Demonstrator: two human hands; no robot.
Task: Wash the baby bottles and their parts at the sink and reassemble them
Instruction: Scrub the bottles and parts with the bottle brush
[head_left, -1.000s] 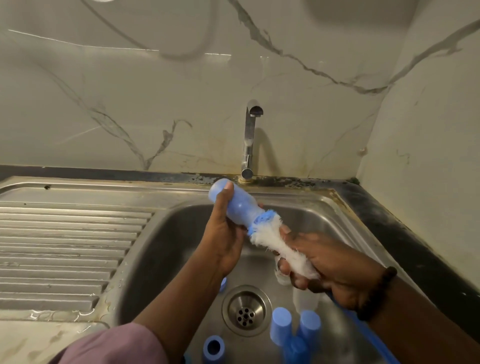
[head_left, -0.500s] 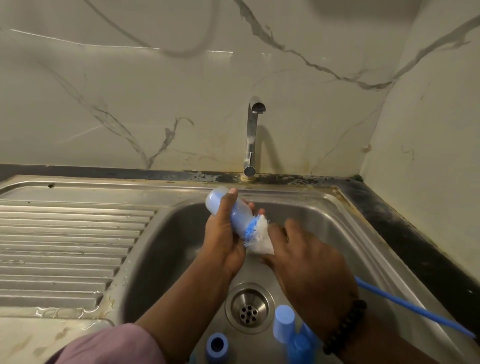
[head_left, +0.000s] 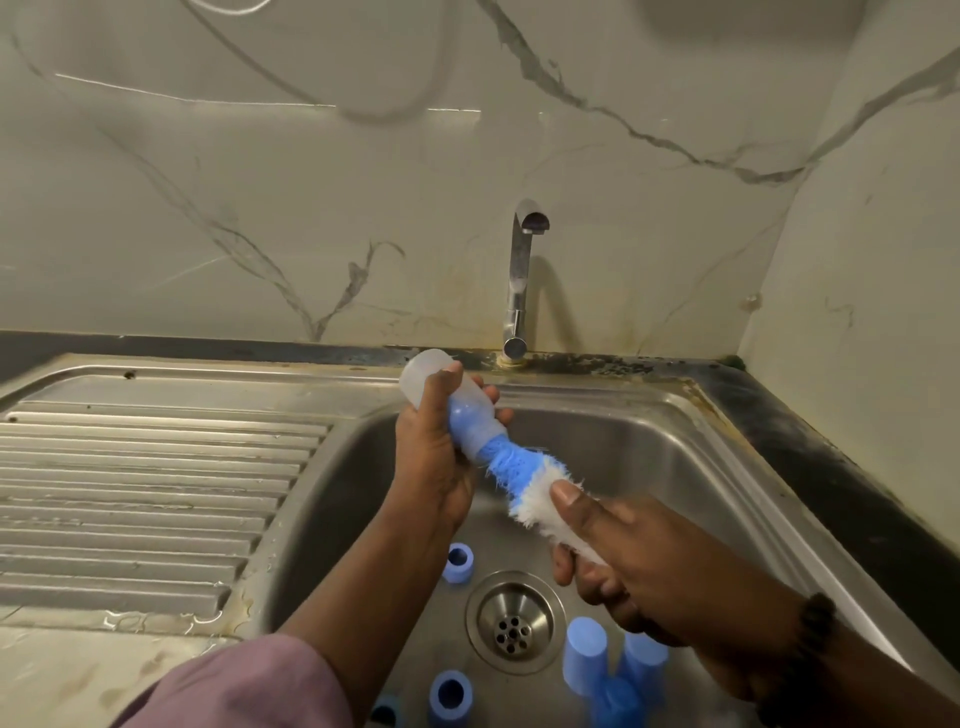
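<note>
Bottle (head_left: 457, 410), translucent and tilted, is gripped above the sink (head_left: 649, 457) by the left hand (head_left: 431, 457), its fingers curled round the body. Blue-and-white brush (head_left: 524, 480) bristles are seen at the bottle's mouth; the brush is clasped by the right hand (head_left: 639, 561), thumb pressed on the white bristles. Blue rings (head_left: 458, 564) and caps (head_left: 584, 660) are scattered around the drain (head_left: 514, 621).
</note>
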